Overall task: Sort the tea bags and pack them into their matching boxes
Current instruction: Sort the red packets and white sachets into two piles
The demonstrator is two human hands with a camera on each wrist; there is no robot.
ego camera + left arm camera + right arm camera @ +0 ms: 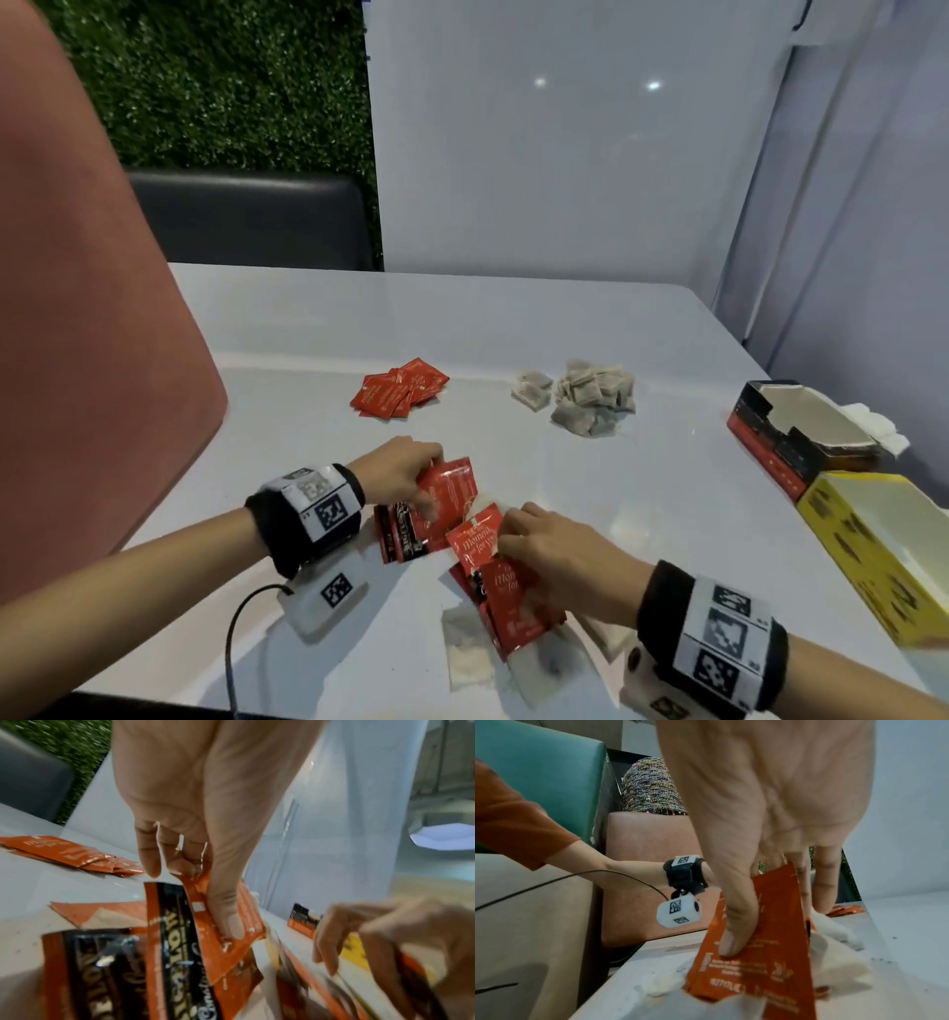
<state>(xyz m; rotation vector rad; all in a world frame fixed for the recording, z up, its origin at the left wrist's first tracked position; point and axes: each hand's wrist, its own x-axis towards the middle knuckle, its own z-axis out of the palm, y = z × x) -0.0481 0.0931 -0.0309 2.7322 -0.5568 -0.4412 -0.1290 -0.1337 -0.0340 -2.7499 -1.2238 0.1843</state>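
Note:
My left hand (pixel 418 480) pinches a red tea sachet (pixel 454 491) between thumb and fingers, just above red-and-black sachets (pixel 403 537) lying on the white table (pixel 642 514). In the left wrist view the thumb (pixel 227 914) presses on that sachet (pixel 231 951). My right hand (pixel 539 539) pinches another red sachet (pixel 475 537) over a mixed heap of red sachets and white tea bags (pixel 506 616); in the right wrist view its thumb (pixel 734 931) lies on the sachet (pixel 772 963). Farther back lie a pile of red sachets (pixel 398 393) and a pile of grey-white tea bags (pixel 593 401).
An open red-and-black box (pixel 770 442) and an open yellow box (pixel 868 555) stand at the right table edge, with crumpled white paper (pixel 873 424) behind them. A pink chair back (pixel 92 334) rises at the left; a dark seat (pixel 246 216) is beyond the table.

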